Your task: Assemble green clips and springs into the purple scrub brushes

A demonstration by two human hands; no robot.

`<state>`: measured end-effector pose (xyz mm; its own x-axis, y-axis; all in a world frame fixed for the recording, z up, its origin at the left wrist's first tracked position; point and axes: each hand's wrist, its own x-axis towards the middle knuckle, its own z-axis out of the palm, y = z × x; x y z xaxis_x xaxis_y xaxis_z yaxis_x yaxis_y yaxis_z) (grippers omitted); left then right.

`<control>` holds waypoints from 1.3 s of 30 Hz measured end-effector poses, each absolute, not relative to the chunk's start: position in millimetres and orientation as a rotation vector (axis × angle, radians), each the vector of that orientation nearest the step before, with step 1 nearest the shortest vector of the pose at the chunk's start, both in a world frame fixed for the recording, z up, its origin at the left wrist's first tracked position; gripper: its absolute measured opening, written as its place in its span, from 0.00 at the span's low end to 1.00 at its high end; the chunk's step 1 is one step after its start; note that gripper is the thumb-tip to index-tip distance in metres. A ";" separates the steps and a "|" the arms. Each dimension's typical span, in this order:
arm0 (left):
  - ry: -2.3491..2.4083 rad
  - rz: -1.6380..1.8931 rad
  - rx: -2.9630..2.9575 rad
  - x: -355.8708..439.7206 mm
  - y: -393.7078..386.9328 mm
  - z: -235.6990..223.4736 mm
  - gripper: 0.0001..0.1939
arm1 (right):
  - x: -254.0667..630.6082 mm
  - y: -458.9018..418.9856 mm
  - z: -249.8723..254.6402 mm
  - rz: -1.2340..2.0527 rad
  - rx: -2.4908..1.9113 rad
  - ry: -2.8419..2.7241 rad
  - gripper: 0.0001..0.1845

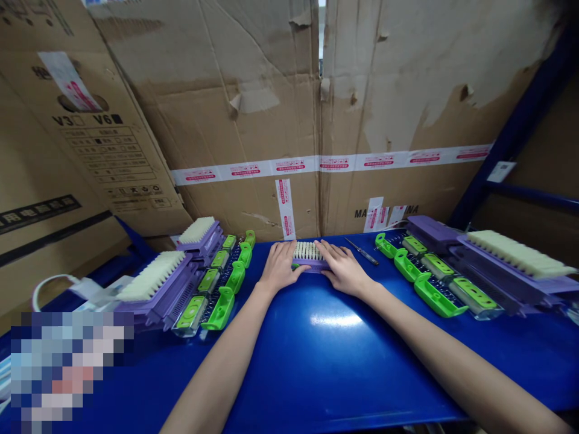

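Note:
A purple brush with cream bristles [309, 253] lies on the blue table [325, 337] near the cardboard wall. My left hand [279, 266] grips its left end, with the thumb along the front edge. My right hand [342, 267] holds its right end, fingers curled over the bristles. Both hands press the brush between them.
To the left lies a row of purple brushes [156, 283] and green-and-clear parts [217, 283]. To the right lie more green parts [429, 283] and purple brushes [511, 265]. A thin metal tool [362, 251] rests by my right hand. Cardboard boxes [289, 120] wall the back.

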<state>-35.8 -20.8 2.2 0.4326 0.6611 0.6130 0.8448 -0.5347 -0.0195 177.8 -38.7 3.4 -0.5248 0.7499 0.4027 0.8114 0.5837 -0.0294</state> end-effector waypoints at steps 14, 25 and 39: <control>-1.261 -0.804 -2.406 -37.0 -20.9 3.7 0.33 | 178.0 -38.8 2.4 -0.223 -1.258 -2.434 0.41; -1.204 -0.795 -2.394 -12.8 -31.4 10.2 0.34 | 169.7 -44.8 4.9 -0.220 -1.232 -2.471 0.40; -1.189 -0.737 -2.414 -7.0 -29.7 1.9 0.31 | 173.0 -38.5 2.5 0.012 -1.133 -2.358 0.47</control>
